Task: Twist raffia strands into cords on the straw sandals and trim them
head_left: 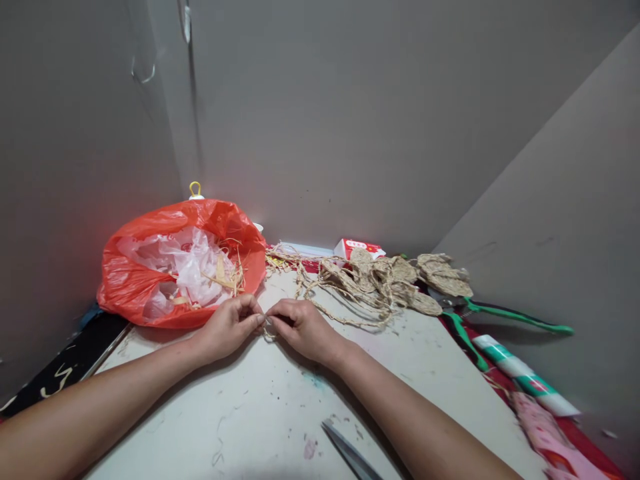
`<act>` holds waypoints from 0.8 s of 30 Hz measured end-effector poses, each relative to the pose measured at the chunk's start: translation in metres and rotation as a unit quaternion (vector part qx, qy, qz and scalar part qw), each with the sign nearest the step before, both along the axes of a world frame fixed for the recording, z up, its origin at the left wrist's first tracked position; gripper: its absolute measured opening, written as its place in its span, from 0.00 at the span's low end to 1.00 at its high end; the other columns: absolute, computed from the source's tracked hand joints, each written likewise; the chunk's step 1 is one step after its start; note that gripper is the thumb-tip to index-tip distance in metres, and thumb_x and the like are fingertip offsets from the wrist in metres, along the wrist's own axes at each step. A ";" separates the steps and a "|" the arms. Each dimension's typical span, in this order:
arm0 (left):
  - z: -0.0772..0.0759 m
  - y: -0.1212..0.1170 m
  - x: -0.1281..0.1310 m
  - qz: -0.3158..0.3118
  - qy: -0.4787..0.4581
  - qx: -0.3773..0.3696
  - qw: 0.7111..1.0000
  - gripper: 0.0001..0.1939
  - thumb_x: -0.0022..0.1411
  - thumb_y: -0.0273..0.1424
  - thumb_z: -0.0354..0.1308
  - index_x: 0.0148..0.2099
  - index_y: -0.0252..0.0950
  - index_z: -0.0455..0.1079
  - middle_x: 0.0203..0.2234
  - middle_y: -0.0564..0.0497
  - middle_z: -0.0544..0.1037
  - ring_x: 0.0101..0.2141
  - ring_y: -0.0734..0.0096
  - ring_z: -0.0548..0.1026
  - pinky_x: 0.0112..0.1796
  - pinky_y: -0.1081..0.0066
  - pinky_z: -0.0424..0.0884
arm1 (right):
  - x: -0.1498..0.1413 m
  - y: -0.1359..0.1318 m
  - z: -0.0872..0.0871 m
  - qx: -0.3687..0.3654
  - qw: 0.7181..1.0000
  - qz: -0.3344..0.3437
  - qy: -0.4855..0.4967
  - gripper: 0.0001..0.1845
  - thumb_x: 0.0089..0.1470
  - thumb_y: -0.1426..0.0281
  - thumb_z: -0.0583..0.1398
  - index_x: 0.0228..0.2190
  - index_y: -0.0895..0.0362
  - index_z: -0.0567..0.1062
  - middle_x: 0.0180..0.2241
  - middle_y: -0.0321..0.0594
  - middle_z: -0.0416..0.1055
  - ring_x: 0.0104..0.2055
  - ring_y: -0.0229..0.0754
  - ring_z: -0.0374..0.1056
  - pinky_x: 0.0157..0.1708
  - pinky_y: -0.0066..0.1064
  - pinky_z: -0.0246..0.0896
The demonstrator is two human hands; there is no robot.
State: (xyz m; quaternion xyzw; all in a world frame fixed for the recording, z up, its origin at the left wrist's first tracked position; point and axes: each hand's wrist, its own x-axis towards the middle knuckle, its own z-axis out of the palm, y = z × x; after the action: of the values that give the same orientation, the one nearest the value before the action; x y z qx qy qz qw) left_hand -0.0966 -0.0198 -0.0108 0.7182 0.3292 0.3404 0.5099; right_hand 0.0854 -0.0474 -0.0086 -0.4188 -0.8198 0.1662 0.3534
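Observation:
My left hand (231,325) and my right hand (300,327) meet fingertip to fingertip over a white board (280,400). Both are closed in a pinch on a thin pale straw cord (269,329) that runs between them. The cord leads back toward a tangle of braided straw rope (345,293) lying on the board behind my right hand. At the far end of the rope sit several flat woven straw pieces (440,277).
An orange plastic bag (150,267) holding white plastic and loose straw lies at the left. Scissor blades (350,453) lie at the board's front edge. Green-handled pliers (500,317), a green-and-white roll (525,377) and a small red-and-white box (357,247) lie at the right and back. Grey walls close in all around.

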 end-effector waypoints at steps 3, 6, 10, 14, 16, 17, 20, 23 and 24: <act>0.002 0.002 0.000 0.009 -0.034 -0.078 0.996 0.13 0.54 0.37 0.60 0.29 0.33 0.63 0.20 0.55 0.71 0.23 0.77 0.69 0.29 0.73 0.66 | 0.002 -0.001 -0.002 0.024 1.000 -0.001 -0.014 0.09 0.52 0.77 0.55 0.30 0.57 0.75 0.28 0.42 0.75 0.30 0.39 0.69 0.33 0.29 0.61; 0.003 0.004 -0.001 0.015 -0.063 -0.146 0.987 0.16 0.50 0.37 0.64 0.27 0.33 0.61 0.19 0.55 0.72 0.22 0.77 0.70 0.29 0.73 0.66 | 0.003 -0.003 -0.003 0.050 0.997 0.007 -0.050 0.09 0.54 0.75 0.54 0.30 0.57 0.75 0.27 0.41 0.72 0.29 0.38 0.67 0.31 0.28 0.59; 0.004 0.006 -0.003 0.011 -0.081 -0.201 0.976 0.17 0.45 0.33 0.68 0.27 0.33 0.61 0.20 0.54 0.74 0.23 0.77 0.72 0.30 0.73 0.67 | 0.003 -0.007 -0.002 0.079 0.990 0.012 -0.117 0.10 0.55 0.75 0.54 0.29 0.57 0.74 0.25 0.39 0.69 0.27 0.37 0.63 0.29 0.26 0.56; 0.003 0.006 -0.005 0.013 -0.068 -0.195 0.978 0.15 0.46 0.31 0.67 0.26 0.33 0.62 0.21 0.54 0.74 0.23 0.78 0.70 0.29 0.74 0.65 | 0.004 -0.008 0.000 0.108 0.981 0.017 -0.159 0.09 0.55 0.74 0.54 0.28 0.57 0.74 0.26 0.40 0.69 0.27 0.37 0.62 0.28 0.27 0.54; 0.003 0.006 -0.005 0.023 -0.052 -0.162 0.985 0.13 0.46 0.30 0.66 0.26 0.33 0.62 0.21 0.54 0.73 0.23 0.79 0.68 0.28 0.75 0.64 | 0.005 -0.009 0.001 0.120 0.977 0.021 -0.172 0.08 0.54 0.74 0.54 0.27 0.57 0.73 0.26 0.39 0.68 0.27 0.37 0.62 0.28 0.27 0.53; 0.004 0.005 -0.005 0.027 -0.043 -0.140 0.989 0.12 0.46 0.29 0.65 0.26 0.33 0.63 0.21 0.55 0.73 0.23 0.79 0.68 0.28 0.75 0.63 | 0.004 -0.009 0.001 0.120 0.977 0.022 -0.173 0.08 0.54 0.75 0.54 0.27 0.56 0.73 0.26 0.39 0.68 0.27 0.37 0.62 0.28 0.27 0.53; 0.007 0.004 -0.004 0.032 -0.015 -0.060 0.998 0.09 0.48 0.28 0.62 0.26 0.33 0.64 0.23 0.54 0.72 0.26 0.77 0.68 0.30 0.74 0.65 | 0.000 -0.010 -0.001 0.091 0.989 0.009 -0.112 0.08 0.55 0.73 0.54 0.28 0.56 0.73 0.27 0.40 0.69 0.27 0.37 0.63 0.29 0.28 0.55; 0.009 -0.001 -0.003 0.026 0.008 0.010 1.000 0.06 0.50 0.28 0.60 0.25 0.33 0.65 0.23 0.53 0.72 0.27 0.75 0.70 0.32 0.73 0.67 | -0.008 -0.009 -0.004 0.040 0.998 -0.049 0.021 0.06 0.55 0.71 0.55 0.31 0.56 0.73 0.28 0.39 0.70 0.27 0.37 0.63 0.29 0.28 0.57; 0.010 -0.003 -0.002 0.021 0.015 0.028 0.999 0.06 0.50 0.27 0.59 0.25 0.34 0.65 0.23 0.53 0.73 0.27 0.75 0.70 0.32 0.73 0.67 | -0.010 -0.009 -0.004 0.019 0.995 -0.068 0.064 0.06 0.54 0.71 0.55 0.32 0.55 0.73 0.28 0.38 0.71 0.26 0.37 0.63 0.29 0.28 0.57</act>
State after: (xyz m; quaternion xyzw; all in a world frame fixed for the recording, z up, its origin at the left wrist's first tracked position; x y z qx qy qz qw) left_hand -0.0989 -0.0232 -0.0008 0.7302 0.3423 0.3492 0.4772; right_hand 0.0751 -0.0564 -0.0125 -0.4554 -0.7682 0.1522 0.4235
